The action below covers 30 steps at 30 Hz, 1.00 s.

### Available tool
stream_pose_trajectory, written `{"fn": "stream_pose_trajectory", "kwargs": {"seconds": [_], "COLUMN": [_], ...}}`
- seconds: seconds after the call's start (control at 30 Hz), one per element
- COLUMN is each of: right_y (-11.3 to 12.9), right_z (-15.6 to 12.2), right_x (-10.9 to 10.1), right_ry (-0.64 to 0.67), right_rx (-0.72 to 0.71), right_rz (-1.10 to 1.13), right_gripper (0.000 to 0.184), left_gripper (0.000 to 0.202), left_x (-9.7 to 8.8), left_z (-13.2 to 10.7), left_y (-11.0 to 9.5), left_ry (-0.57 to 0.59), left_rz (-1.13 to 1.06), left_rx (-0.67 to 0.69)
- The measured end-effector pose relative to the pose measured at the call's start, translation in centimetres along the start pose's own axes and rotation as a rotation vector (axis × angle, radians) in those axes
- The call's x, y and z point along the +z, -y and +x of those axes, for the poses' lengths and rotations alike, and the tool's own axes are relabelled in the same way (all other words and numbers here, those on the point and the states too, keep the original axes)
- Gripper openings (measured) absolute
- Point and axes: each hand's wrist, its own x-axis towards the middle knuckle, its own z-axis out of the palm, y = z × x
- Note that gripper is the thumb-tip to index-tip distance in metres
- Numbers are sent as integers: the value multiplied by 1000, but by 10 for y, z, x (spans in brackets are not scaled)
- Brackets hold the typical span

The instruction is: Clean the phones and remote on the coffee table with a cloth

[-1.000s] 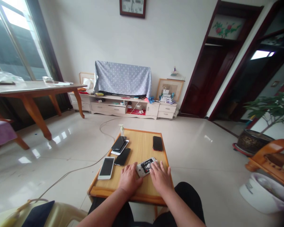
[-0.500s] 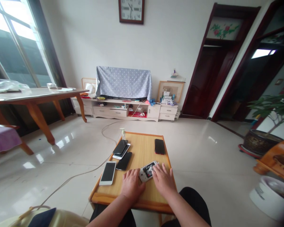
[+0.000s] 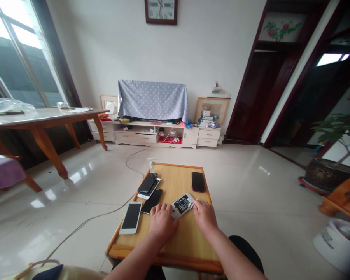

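Where both hands meet on the counter (image 3: 175,182), one opened phone (image 3: 181,206), pale casing, dark battery exposed, lying aslant between them near the front right. Left hand (image 3: 163,221): back uppermost, fingers bent, placed at the phone's left end; whether its grip is closed on the edge, cannot tell. Right hand (image 3: 204,214): fingers drawn narrow at the phone's right end, beside a small pale scrap (image 3: 191,204); which of the two the grip holds, if either, cannot tell. Left side: one white phone (image 3: 130,217), dark screen up; one black phone (image 3: 152,201); one white-edged phone (image 3: 149,191), partly covered by a dark phone (image 3: 147,182). Far left corner: one pump bottle (image 3: 151,167), upright. Far right: one red-edged phone (image 3: 197,181), well apart from the others.
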Motion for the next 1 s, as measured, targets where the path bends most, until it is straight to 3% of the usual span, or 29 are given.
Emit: {"fn": "stream_pose_trajectory", "kwargs": {"seconds": [0.2, 0.73, 0.87, 1.0], "right_y": [-8, 4, 2, 0], "right_z": [14, 32, 31, 33], "right_x": [3, 17, 20, 25], "right_ry": [-59, -41, -145, -212], "right_rx": [96, 41, -13, -69], "right_rz": [21, 103, 99, 120], "right_gripper": [41, 32, 37, 40], "left_gripper": [36, 51, 46, 43], "left_x": [8, 12, 5, -4], "left_z": [13, 39, 67, 112], "left_y": [6, 20, 34, 50], "left_ry": [14, 13, -77, -148], "left_rz": [-16, -46, -108, -123], "left_rx": [-9, -26, -83, -175]}}
